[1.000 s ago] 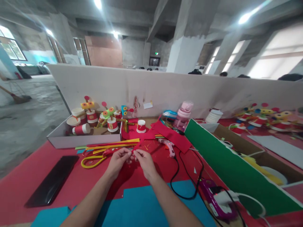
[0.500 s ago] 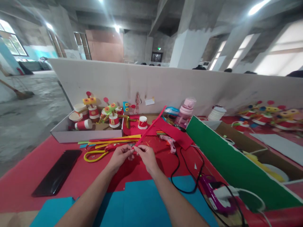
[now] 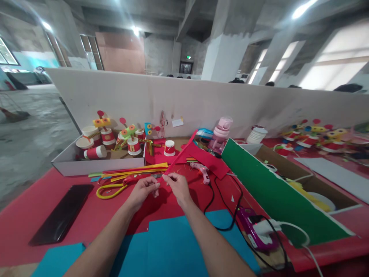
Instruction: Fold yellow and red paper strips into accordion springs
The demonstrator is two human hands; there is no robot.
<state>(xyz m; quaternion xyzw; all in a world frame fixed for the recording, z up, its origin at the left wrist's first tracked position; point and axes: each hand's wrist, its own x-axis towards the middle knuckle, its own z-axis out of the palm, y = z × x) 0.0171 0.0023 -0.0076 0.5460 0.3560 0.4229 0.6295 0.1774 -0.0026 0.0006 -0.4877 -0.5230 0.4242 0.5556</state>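
Note:
A long, narrow red paper strip (image 3: 182, 152) slants up and away from my right hand (image 3: 177, 187). The thumb and forefinger of that hand pinch its near end. Close by on the left is my left hand (image 3: 144, 191), fingers curled and thumb pressed to them. Whether any of the strip lies in its fingertips cannot be seen against the red table. Past my hands stands a small red-and-white paper cup (image 3: 169, 148). Left of them lie yellow and red paper strips (image 3: 138, 170) and a yellow-handled loop (image 3: 111, 191). A pink glue gun (image 3: 201, 171) rests to the right.
Cup figures fill a white box (image 3: 98, 168) at the back left. A black phone (image 3: 63, 215) lies at left, blue sheets (image 3: 170, 246) in front. On the right are a green-sided box (image 3: 276, 196), a purple power strip (image 3: 256, 229) with cables, and a pink bottle (image 3: 221, 132).
My left hand has drawn slightly left and down from the right hand, where the fingertips met before. The right hand keeps its pinch on the strip. The whole view has shifted a little.

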